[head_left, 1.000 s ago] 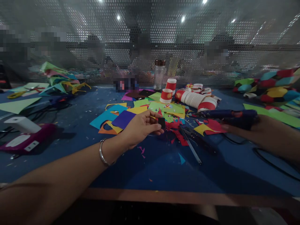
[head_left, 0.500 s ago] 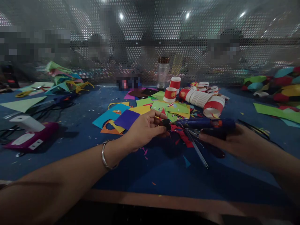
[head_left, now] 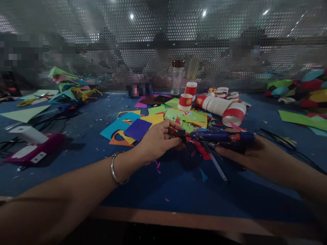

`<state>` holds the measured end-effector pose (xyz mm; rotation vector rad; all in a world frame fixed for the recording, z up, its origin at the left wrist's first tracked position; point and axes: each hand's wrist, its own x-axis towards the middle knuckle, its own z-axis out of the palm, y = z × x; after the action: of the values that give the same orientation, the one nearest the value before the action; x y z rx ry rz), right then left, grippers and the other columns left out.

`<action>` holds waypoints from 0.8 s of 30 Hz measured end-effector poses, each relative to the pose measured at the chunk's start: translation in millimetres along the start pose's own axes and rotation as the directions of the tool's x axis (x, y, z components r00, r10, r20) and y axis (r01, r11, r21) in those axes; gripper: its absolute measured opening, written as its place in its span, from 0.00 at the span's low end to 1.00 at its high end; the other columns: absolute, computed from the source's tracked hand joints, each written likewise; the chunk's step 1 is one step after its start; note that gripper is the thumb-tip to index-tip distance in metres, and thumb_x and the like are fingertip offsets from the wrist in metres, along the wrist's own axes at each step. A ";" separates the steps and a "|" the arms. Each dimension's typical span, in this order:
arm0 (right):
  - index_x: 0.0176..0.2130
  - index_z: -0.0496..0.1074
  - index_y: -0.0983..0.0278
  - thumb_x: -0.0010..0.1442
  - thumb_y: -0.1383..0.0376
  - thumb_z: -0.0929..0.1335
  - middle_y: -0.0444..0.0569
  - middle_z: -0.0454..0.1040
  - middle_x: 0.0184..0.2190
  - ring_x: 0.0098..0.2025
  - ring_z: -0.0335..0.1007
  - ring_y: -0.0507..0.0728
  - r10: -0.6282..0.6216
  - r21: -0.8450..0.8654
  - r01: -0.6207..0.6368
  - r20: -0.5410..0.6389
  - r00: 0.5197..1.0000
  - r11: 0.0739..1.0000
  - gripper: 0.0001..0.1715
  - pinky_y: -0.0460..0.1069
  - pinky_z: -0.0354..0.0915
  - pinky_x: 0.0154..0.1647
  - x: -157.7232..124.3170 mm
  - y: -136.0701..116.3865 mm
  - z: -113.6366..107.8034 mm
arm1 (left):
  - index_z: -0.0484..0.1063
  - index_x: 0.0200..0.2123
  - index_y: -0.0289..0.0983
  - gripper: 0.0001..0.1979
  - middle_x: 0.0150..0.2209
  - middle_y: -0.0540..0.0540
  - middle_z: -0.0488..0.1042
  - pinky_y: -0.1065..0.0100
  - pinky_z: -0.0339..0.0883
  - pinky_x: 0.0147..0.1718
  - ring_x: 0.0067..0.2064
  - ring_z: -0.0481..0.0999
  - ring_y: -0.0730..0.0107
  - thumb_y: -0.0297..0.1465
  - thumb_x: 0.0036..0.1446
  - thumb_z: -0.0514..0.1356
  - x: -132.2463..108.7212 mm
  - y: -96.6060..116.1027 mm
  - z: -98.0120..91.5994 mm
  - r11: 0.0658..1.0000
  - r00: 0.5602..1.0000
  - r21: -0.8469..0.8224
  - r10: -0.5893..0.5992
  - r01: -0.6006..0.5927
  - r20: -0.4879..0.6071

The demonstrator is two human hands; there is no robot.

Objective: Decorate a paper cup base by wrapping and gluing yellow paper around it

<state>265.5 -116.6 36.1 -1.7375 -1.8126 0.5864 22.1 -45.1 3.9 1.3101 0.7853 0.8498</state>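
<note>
Between the fingertips of my left hand (head_left: 160,139) is a small black piece (head_left: 182,135), perhaps paper. My right hand (head_left: 258,156) is wrapped round a dark blue hot glue gun (head_left: 217,136), whose nozzle points left and reaches the black piece. Whether nozzle and piece touch, I cannot tell. Under the gun, a clear glue stick (head_left: 217,165) lies slanted on the blue table (head_left: 163,194). Red paper scraps (head_left: 203,149) lie beside it. Coloured paper sheets (head_left: 138,129) spread out behind my left hand.
Red and white paper cups (head_left: 185,102) stand behind the scraps, with a stack of cups (head_left: 217,105) on its side and a clear bottle (head_left: 177,78) farther back. At left sit a purple power strip (head_left: 35,149) and a paper pile (head_left: 66,86). A black cable (head_left: 278,139) runs at right.
The glue gun has shifted very slightly left, its nozzle nearer the black piece. My left hand has hardly moved and still holds the piece.
</note>
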 end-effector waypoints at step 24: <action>0.30 0.74 0.54 0.52 0.49 0.70 0.44 0.80 0.27 0.29 0.78 0.62 -0.051 0.065 0.047 0.048 0.998 0.997 0.13 0.56 0.77 0.28 -2.3 -3.8 0.0 | 0.69 0.43 0.35 0.12 0.30 0.55 0.75 0.73 0.74 0.34 0.31 0.83 0.76 0.18 0.57 0.63 0.2 -3.1 -2.8 0.999 0.997 0.030 0.034 -0.036 0.068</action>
<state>262.6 -119.2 38.4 -1.6455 -1.8446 0.6650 20.0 -43.8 0.5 1.3770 0.7264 0.8196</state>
